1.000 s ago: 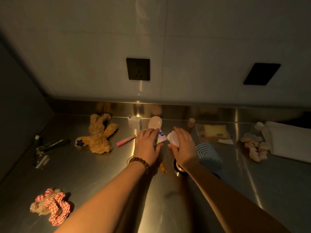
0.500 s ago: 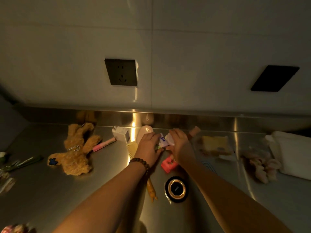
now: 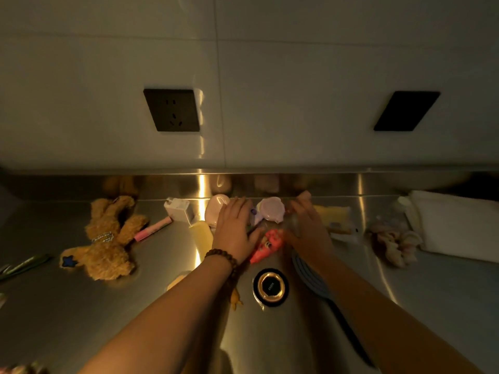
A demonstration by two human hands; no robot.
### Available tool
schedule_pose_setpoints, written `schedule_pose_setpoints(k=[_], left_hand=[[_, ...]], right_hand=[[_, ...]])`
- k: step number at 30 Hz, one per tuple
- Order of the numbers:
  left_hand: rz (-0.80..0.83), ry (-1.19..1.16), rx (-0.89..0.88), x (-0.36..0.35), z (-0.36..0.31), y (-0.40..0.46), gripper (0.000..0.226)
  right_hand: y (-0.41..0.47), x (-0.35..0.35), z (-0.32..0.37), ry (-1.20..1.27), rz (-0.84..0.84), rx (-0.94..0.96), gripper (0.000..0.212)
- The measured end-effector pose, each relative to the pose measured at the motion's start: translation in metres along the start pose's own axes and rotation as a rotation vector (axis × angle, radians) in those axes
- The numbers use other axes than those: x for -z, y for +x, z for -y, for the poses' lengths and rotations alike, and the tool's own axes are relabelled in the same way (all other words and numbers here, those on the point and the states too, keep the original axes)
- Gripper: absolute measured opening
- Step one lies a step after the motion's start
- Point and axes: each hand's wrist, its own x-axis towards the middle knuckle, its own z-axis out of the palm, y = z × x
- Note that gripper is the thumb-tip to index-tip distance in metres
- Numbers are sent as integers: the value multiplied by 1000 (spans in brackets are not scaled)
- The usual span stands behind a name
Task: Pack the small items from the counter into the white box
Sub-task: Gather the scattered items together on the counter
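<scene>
Steel counter (image 3: 81, 306), left hand (image 3: 234, 230) flat over small tube (image 3: 255, 215), right hand (image 3: 307, 228) blurred, its grip seemingly loose.

Dim, warm light. A steel counter (image 3: 67, 306) runs under both hands; beyond them a pale tiled wall (image 3: 297, 76) carries a black socket (image 3: 172, 110) and a black plate (image 3: 406, 110).

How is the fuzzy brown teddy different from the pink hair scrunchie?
The fuzzy brown teddy bear lies on the left of the steel counter; the pale pink scrunchie lies on the right, beside the white box. The teddy looks bigger and has limbs; the scrunchie is a ruffled bunch. Both look soft.
</scene>
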Motion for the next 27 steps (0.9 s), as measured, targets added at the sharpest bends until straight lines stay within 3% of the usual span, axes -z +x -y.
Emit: schedule_pose_setpoints(k=[2, 7, 10, 16, 20, 24, 27], left_hand=[[6, -22, -21, 3, -8, -16, 58], [249, -31, 58, -5, -22, -48, 63], [280, -57, 148, -6, -26, -53, 53], [264, -24, 156, -4, -33, -47, 28], [222, -59, 137, -5, -27, -46, 25], [191, -85, 114, -4, -21, -36, 33], [183, -93, 68, -5, -15, -29, 39]], right_hand=[[-36, 14, -7, 47, -16, -132, 72], [-108, 8, -27, -21, 109, -331, 106], [-122, 0, -36, -44, 140, -410, 100], [-127, -6, -36, -11, 94, -347, 86], [-115, 3, -36, 121, 38, -237, 92], [-49, 18, -31, -35, -117, -40, 90], [4, 26, -25, -29, 44, 24, 83]])
